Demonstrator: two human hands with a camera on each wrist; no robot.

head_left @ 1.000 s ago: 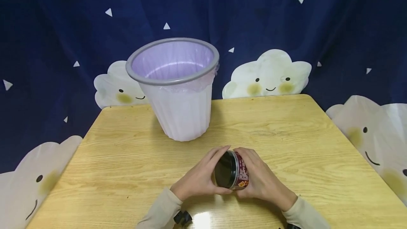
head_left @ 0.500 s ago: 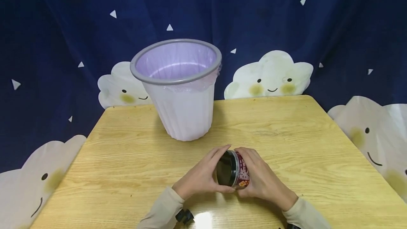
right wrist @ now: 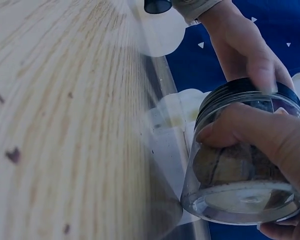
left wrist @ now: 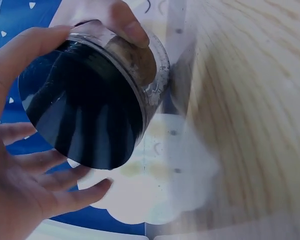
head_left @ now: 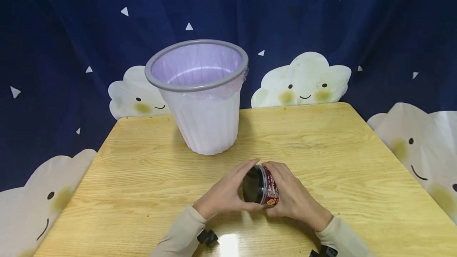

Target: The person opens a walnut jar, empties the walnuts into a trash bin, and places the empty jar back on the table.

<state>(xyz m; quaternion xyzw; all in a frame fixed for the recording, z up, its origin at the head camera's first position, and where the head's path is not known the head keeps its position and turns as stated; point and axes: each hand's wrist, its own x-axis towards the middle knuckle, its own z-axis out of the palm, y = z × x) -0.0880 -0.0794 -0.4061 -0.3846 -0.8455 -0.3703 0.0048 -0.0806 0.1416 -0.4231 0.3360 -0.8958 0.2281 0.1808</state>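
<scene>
A clear jar (head_left: 270, 189) with a black lid (head_left: 251, 187) and a dark red label lies tipped sideways between both hands, its lid facing left. My left hand (head_left: 226, 194) holds the lid, thumb on one side and fingers on the other. Around the jar's body my right hand (head_left: 293, 195) keeps a grip. In the right wrist view, brown contents show through the jar wall (right wrist: 222, 165) and the right thumb (right wrist: 240, 125) presses on it. The left wrist view has the lid's flat top (left wrist: 85, 107) at close range, with the left fingers (left wrist: 65, 195) spread beside it.
A white waste bin (head_left: 210, 122) with a grey rim and a purple-tinted liner stands on the wooden table (head_left: 143, 177), beyond the hands and to the left. Behind hangs a dark blue curtain (head_left: 285, 19) with cloud prints. Black wrist devices (head_left: 208, 238) sit at the cuffs.
The head view shifts slightly. Both hands stay around the jar in nearly the same place, with the lid still facing left.
</scene>
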